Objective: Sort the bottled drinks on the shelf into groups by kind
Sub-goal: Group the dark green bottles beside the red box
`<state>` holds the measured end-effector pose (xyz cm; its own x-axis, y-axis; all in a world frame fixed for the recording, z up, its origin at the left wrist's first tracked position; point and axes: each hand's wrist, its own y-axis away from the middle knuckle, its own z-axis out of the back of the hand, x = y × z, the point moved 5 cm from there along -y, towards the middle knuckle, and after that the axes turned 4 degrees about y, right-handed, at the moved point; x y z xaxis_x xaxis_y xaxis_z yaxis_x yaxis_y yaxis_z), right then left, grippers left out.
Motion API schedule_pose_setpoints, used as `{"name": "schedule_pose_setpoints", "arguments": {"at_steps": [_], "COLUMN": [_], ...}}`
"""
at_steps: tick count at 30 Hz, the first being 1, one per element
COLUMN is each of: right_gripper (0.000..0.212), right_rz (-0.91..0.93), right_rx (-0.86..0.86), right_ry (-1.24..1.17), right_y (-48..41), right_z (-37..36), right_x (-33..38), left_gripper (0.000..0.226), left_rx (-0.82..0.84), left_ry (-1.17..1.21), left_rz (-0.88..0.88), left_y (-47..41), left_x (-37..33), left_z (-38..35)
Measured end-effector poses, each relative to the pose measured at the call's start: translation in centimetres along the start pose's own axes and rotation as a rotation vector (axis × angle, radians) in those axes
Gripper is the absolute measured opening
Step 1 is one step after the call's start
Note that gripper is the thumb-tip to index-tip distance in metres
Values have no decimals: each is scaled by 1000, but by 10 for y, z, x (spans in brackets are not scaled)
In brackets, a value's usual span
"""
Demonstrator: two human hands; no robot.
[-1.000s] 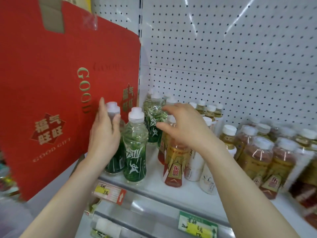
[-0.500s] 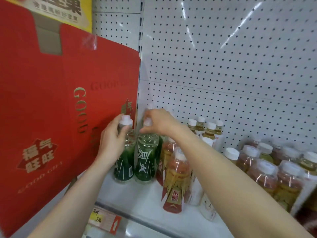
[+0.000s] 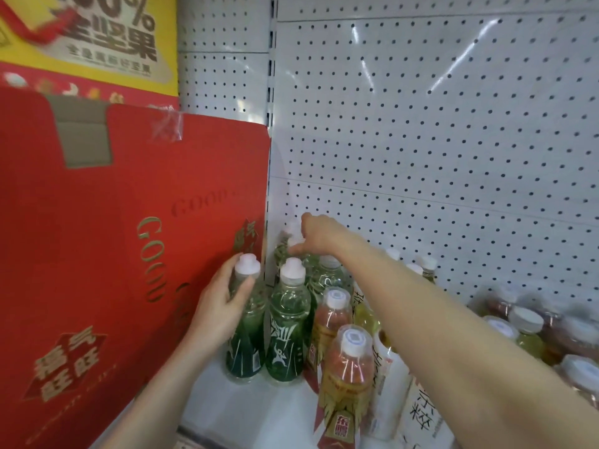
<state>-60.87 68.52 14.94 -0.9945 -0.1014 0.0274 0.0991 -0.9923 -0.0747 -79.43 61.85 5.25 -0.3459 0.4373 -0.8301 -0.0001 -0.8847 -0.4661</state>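
Observation:
Green-labelled bottles with white caps stand in a row at the shelf's left end. My left hand (image 3: 223,306) grips the front left green bottle (image 3: 245,338) round its upper body. A second green bottle (image 3: 288,332) stands right beside it. My right hand (image 3: 311,234) reaches to the back of the shelf and pinches the cap of a rear green bottle (image 3: 285,251). Orange-labelled bottles (image 3: 348,374) and white-labelled bottles (image 3: 418,413) stand to the right of the green row, under my right forearm.
A big red gift box (image 3: 107,270) stands against the green bottles on the left. The white pegboard wall (image 3: 437,140) closes the back. More amber and pink bottles (image 3: 525,332) crowd the shelf (image 3: 285,413) at right.
My right hand has moved from the front green bottle's cap back to a rear green bottle. My left hand stays on the front left bottle. The view has tilted upward.

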Motion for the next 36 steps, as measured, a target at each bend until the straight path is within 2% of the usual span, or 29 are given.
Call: {"name": "schedule_pose_setpoints", "arguments": {"at_steps": [2, 5, 7, 11, 15, 18, 20, 22, 24, 28, 33, 36], "right_gripper": [74, 56, 50, 44, 47, 56, 60, 62, 70, 71, 70, 50], "right_rz": [-11, 7, 18, 51, 99, 94, 58, -18, -59, -21, 41, 110], "right_rx": [1, 38, 4, -75, -55, 27, 119, 290, 368, 214, 165, 16], "right_ry": [-8, -66, -133, -172, -185, -223, -122, 4, 19, -64, -145, -36], "right_y": [-7, -12, -14, -19, -23, -17, -7, 5, 14, 13, 16, 32], "right_z": [1, 1, -1, -6, -9, -1, 5, 1, -7, -11, -11, 7], "right_x": [1, 6, 11, 21, 29, 16, -4, -25, -36, -30, -15, -7], "left_gripper": [46, 45, 47, 46, 45, 48, 53, 59, 68, 50, 49, 49], "left_rx": [15, 24, 30, 37, 46, 59, 75, 98, 115, 125, 105, 97], "left_ry": [-4, -23, -29, -23, -17, 5, 4, -2, 17, 39, 84, 145], "left_rz": [-8, -21, -19, -24, -35, -33, -32, -24, -13, -2, 18, 34], "left_y": [0, -2, -2, -4, -7, -7, -8, -8, -10, -14, -28, -36], "left_x": [1, 2, 3, 5, 8, 13, 16, 17, 16, 21, 23, 24], "left_z": [1, 2, 2, 1, 1, 1, 0, -1, -2, -7, -19, -30]}}
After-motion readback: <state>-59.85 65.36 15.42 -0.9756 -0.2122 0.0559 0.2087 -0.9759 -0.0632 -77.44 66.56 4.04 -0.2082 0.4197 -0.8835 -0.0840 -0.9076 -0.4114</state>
